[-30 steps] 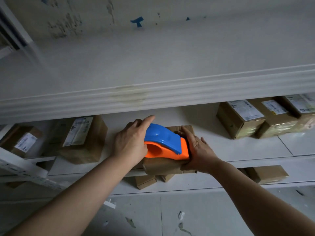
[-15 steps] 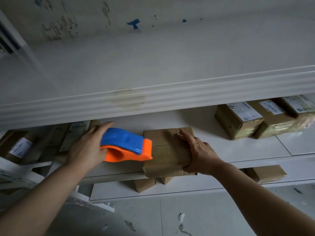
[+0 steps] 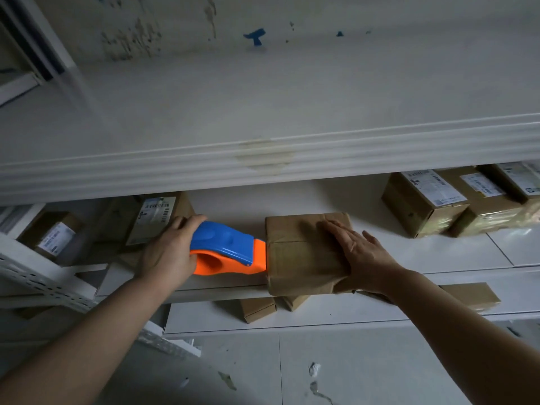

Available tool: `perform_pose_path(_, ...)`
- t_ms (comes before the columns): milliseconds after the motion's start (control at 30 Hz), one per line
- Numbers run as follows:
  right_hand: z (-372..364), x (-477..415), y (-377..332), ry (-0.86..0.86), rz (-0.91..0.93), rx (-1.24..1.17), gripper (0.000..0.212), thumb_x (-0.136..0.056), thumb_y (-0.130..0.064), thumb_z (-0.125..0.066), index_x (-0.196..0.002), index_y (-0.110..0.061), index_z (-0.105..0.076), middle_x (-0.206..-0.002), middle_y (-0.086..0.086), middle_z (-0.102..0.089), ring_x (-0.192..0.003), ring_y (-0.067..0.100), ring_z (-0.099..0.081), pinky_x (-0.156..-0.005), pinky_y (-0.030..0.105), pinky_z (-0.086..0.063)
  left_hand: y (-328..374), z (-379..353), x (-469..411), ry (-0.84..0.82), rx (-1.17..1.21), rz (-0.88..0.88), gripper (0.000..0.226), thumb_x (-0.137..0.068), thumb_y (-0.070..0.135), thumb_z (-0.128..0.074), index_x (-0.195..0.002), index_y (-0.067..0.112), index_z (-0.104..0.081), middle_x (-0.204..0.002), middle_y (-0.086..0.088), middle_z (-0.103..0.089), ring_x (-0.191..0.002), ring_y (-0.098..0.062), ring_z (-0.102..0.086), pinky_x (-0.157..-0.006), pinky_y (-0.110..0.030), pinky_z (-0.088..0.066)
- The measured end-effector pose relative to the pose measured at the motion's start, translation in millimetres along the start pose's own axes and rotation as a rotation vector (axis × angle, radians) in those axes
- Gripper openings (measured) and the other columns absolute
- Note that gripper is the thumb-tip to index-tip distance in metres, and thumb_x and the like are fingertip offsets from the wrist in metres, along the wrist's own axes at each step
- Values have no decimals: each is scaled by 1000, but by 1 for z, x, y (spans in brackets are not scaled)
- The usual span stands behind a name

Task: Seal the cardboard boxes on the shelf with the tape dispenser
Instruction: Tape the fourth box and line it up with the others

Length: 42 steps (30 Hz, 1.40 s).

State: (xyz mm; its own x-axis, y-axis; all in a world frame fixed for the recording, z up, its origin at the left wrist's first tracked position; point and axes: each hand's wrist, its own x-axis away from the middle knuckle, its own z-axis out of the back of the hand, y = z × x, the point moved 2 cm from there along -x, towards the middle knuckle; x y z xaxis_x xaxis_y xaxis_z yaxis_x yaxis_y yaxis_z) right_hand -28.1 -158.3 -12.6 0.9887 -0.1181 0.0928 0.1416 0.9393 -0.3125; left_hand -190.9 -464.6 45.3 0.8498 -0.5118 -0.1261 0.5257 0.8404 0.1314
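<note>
Left hand: fingers curled round the rear handle loop of the blue-and-orange plastic tape dispenser, thumb on the near side, fingertips over the blue top. Firm grip. The dispenser is held low over the white metal shelf, close to its front edge, with the orange nose touching the left side of the brown cardboard box.

Right hand: open and flat, fingers straight and slightly fanned, palm pressing on the right half of the box top. Fingertips point toward the back left. The heel of the hand sits over the box's near right corner. Cannot tell where the thumb lies.

Box: low, roughly square, sitting at the front edge of the shelf, near side seemingly just over the lip. The surface is creased and wrinkled, with a seam line running across the top from the left edge. The near right corner looks crumpled.

Around it: labelled brown boxes in a row toward the shelf's back right. Another labelled box stands behind the left hand, and one more lies at the far left. Small plain boxes rest on the lower shelf beneath. Grey stained floor below.
</note>
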Motion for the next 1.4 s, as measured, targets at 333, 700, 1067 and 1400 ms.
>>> perform_pose_path(333, -9, -11, -66, 18, 46, 203, 124, -66, -70, -67, -153, -23, 9, -159, -6, 17, -143, 13, 23, -117, 53, 9, -2, -11, 3, 4, 277, 1, 87, -72, 1, -62, -142, 41, -28, -130, -2, -54, -106, -28, -58, -78, -41, -53)
perform_pose_path(700, -27, -28, -78, 30, -25, 233, 105, -75, -52, -64, -153, -26, 1, -160, -10, 14, -136, 5, 27, -116, 51, 7, -30, -26, 6, -42, 212, -166, 83, -71, 5, -62, -137, 46, -33, -123, 5, -44, -94, -26, -59, -69, -40, -54)
perform_pose_path(1067, -17, -17, -47, -64, -22, 266, 103, -81, -52, -58, -151, -28, 14, -155, -7, 29, -140, 14, 31, -115, 52, 12, -9, -36, -2, -149, 193, -263, 91, -73, -12, -48, -140, 48, -36, -118, 9, -38, -101, -10, -47, -78, -14, -45)
perform_pose_path(1400, -21, -17, -44, -42, 1, 262, 98, -85, -51, -55, -152, -24, 11, -158, -4, 24, -137, 12, 31, -114, 52, 13, 85, -18, -14, -123, -313, -314, 64, -92, 8, -46, -145, 38, -25, -126, -8, -32, -116, -30, -37, -92, -44, -41)
